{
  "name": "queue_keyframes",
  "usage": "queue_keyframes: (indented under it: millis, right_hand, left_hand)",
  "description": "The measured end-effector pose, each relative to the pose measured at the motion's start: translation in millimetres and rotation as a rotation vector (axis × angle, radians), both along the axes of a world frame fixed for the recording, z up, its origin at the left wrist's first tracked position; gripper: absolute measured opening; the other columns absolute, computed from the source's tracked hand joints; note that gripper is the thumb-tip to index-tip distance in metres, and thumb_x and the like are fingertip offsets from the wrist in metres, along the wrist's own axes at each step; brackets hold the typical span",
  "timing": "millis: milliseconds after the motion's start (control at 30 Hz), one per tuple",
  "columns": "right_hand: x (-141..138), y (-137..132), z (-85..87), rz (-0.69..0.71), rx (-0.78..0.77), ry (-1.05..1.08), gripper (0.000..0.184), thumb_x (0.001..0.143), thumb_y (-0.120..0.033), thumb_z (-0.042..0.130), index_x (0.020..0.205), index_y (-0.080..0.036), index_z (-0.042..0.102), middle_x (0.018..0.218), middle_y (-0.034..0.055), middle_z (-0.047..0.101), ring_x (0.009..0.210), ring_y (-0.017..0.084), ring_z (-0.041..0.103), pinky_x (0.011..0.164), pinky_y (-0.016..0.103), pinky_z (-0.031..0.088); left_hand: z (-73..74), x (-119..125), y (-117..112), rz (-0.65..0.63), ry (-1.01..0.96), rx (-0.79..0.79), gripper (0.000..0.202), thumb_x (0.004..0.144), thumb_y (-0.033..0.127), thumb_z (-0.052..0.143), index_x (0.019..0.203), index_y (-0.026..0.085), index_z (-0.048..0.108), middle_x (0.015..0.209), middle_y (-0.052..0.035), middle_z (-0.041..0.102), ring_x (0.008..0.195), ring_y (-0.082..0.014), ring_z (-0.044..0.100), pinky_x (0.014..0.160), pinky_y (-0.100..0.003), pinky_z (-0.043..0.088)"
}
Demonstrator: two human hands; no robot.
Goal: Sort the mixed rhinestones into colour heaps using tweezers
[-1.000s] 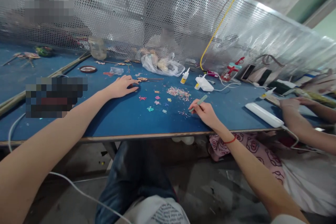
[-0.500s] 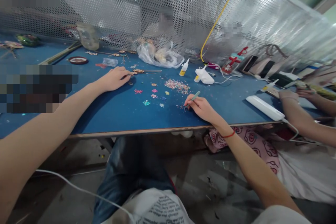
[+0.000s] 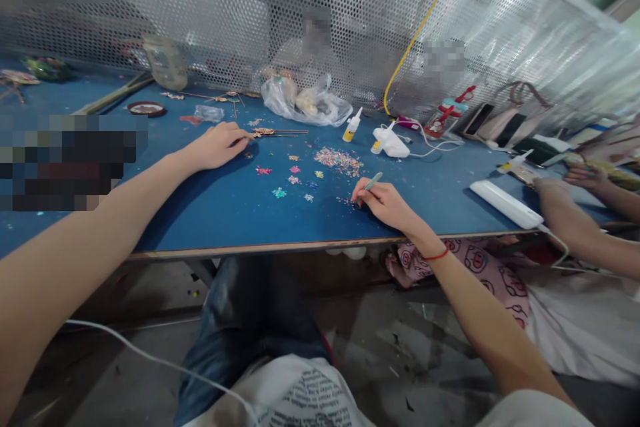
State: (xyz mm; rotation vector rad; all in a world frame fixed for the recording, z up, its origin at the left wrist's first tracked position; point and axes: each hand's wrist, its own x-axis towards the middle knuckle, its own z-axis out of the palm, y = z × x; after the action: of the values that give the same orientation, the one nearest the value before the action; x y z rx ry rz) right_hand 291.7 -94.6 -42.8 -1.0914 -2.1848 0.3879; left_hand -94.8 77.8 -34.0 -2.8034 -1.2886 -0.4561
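Note:
My right hand (image 3: 383,202) pinches pale green tweezers (image 3: 373,181), their tips pointing down at a few small pink bits (image 3: 345,200) on the blue table. Just beyond lies a spread heap of mixed pink and pale sequin-like pieces (image 3: 339,161). My left hand (image 3: 219,145) rests on the tabletop with fingers extended, its fingertips at the end of a gold hairpin-like ornament (image 3: 263,132) with long thin prongs. Between my hands sit several small colour-sorted clusters, among them a teal cluster (image 3: 279,193), a red cluster (image 3: 263,171) and a blue cluster (image 3: 312,185).
Behind stand a glue bottle (image 3: 353,125), a white corded device (image 3: 393,143) and a clear plastic bag (image 3: 306,101) against the perforated metal screen (image 3: 220,20). A long white lamp-like bar (image 3: 505,205) lies right, beside a co-worker's arms (image 3: 575,213). A jar (image 3: 165,63) stands back left.
Both hands stay almost where they were, the right still holding the tweezers. A small blue cluster now shows among the sorted ones. The view shifts slightly.

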Motion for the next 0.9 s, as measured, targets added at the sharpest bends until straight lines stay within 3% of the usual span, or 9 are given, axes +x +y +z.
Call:
queue_keyframes:
  millis: [233,500,700,900]
  right_hand:
    - [2.8,-1.2,0.1,-0.057,-0.011,0.063,0.053,0.103,-0.062,0.047,0.077,-0.02,0.067,0.068,0.0025,0.062,0.058,0.014,0.056,0.062,0.03,0.045]
    - [0.9,0.6,3.8,-0.181,0.033,0.198,0.06,0.098,-0.071,0.049,0.075,-0.019,0.068,0.066,0.0034,0.061,0.054,0.013,0.053,0.056,0.029,0.042]
    - [-51.2,-6.7,11.3,-0.117,-0.039,0.186,0.058,0.101,-0.068,0.047,0.078,-0.018,0.068,0.065,0.0029,0.062,0.056,0.013,0.056,0.054,0.028,0.042]
    - [-96.5,3.3,6.6,-0.058,-0.121,0.153,0.062,0.099,-0.073,0.045,0.078,-0.018,0.065,0.066,0.0021,0.062,0.057,0.013,0.057,0.06,0.028,0.045]
  left_hand:
    - [3.5,-0.4,-5.0,-0.006,0.009,-0.01,0.064,0.103,0.05,0.021,0.134,0.016,0.064,0.123,-0.0126,0.065,0.112,-0.0253,0.055,0.105,-0.042,0.047]
    - [-1.4,0.0,-1.6,0.016,0.007,-0.01,0.059,0.101,0.043,0.024,0.133,0.016,0.065,0.122,-0.0169,0.064,0.116,-0.0312,0.059,0.102,-0.046,0.048]
    - [-1.8,1.8,-5.8,0.037,0.007,0.0,0.056,0.102,0.043,0.025,0.133,0.019,0.066,0.121,-0.015,0.064,0.117,-0.0303,0.058,0.104,-0.044,0.046]
    - [-1.5,3.2,-6.0,0.035,0.014,-0.005,0.057,0.103,0.042,0.024,0.135,0.018,0.064,0.122,-0.0154,0.063,0.118,-0.0313,0.057,0.103,-0.044,0.045]
